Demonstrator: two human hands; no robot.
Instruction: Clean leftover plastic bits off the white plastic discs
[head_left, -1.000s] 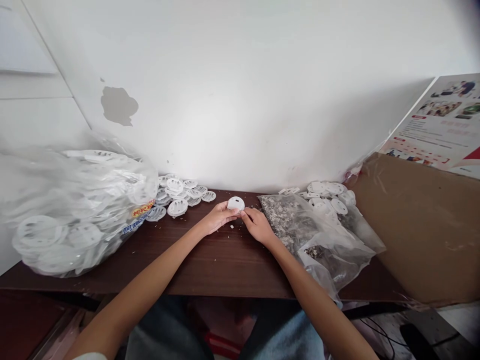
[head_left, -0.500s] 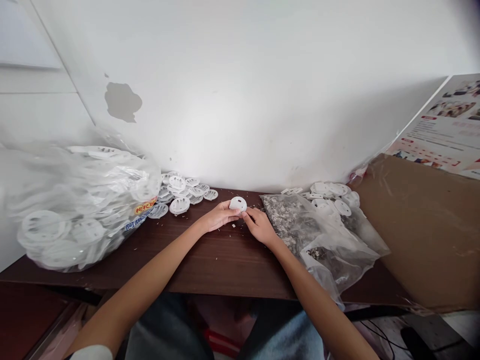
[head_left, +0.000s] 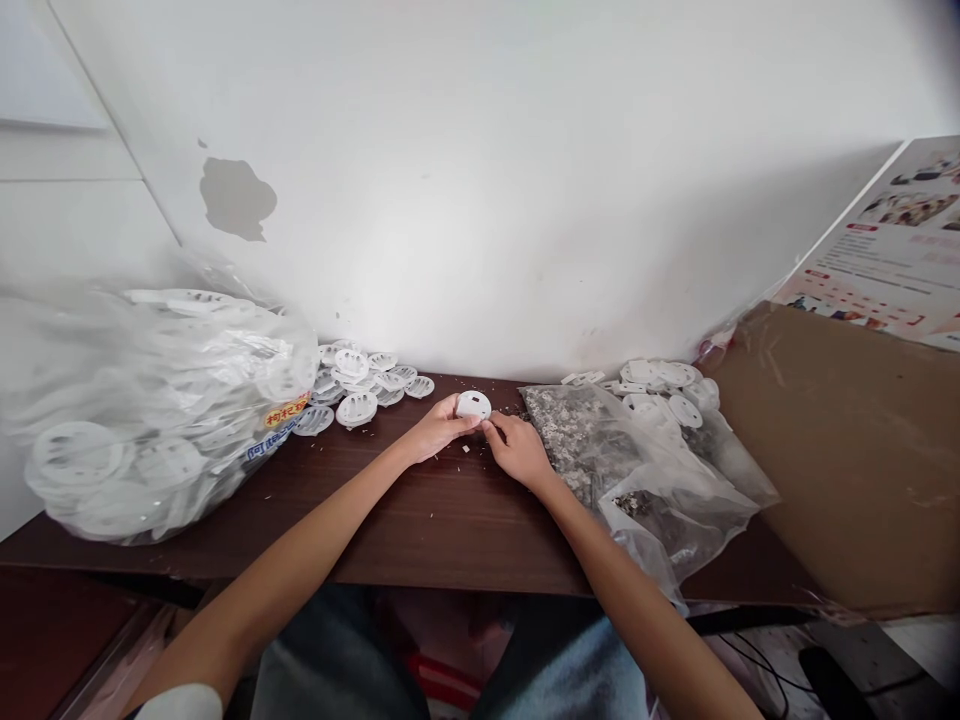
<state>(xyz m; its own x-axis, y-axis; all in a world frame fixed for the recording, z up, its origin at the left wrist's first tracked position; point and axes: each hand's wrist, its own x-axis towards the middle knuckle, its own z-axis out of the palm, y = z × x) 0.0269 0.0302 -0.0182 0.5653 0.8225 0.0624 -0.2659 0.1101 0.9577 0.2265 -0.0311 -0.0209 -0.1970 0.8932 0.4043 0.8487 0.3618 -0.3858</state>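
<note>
A round white disc (head_left: 474, 404) with small slots is held up over the middle of the dark table (head_left: 450, 530). My left hand (head_left: 439, 432) grips its left and lower edge, thumb in front. At its lower right edge, my right hand (head_left: 517, 448) has thumb and forefinger pinched together; whether a small piece lies between them is too small to tell. Slotted white discs (head_left: 357, 408) are piled left of my hands. Right of my right hand lies a clear bag (head_left: 570, 425) of small grey-white bits, with more white pieces (head_left: 660, 378) behind it.
A large clear plastic bag (head_left: 172, 430) full of white discs stands on the table's left. Small white scraps (head_left: 466, 449) are scattered near my hands. A white wall rises behind the table. At the right are a brown board (head_left: 847, 450) and a printed sheet (head_left: 885, 250).
The view has shifted slightly. My left hand still holds the disc, and the fingers of my right hand have moved only a little at its lower edge.
</note>
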